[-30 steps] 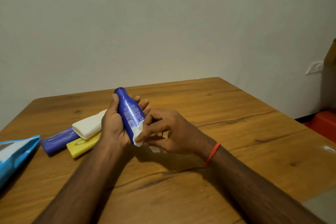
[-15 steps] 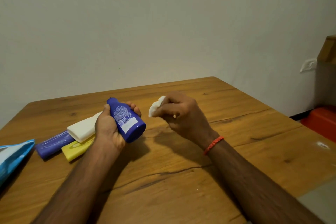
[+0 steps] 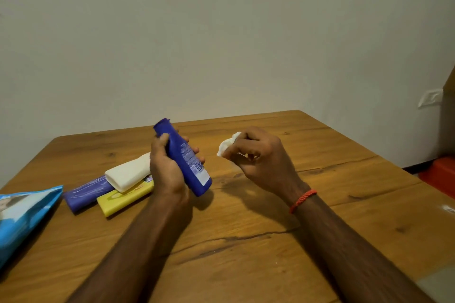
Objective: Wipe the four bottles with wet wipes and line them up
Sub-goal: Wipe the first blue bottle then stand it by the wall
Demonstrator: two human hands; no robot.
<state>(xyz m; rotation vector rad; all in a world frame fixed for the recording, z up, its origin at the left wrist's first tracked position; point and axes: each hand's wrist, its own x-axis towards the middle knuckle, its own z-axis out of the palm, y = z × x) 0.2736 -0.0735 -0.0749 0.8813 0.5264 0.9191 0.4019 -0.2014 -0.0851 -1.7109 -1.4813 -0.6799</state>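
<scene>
My left hand (image 3: pixel 166 170) grips a dark blue bottle (image 3: pixel 187 160) above the table, cap end pointing up and away, base tilted toward me. My right hand (image 3: pixel 261 157) pinches a crumpled white wet wipe (image 3: pixel 227 146), held apart from the bottle to its right. Three more bottles lie in a pile on the wooden table (image 3: pixel 270 241) left of my left hand: a white one (image 3: pixel 128 173) resting on top of a purple one (image 3: pixel 86 192) and a yellow one (image 3: pixel 125 198).
A blue wet-wipe pack (image 3: pixel 22 214) lies at the table's left edge. A red object (image 3: pixel 440 174) sits beyond the table's right side, under a wall socket (image 3: pixel 429 97). A plain wall stands behind the table.
One second ago the wipe was pressed on the bottle's lower end. My right hand has since pulled away to the right with the wipe, and my left hand has tilted the bottle more upright.
</scene>
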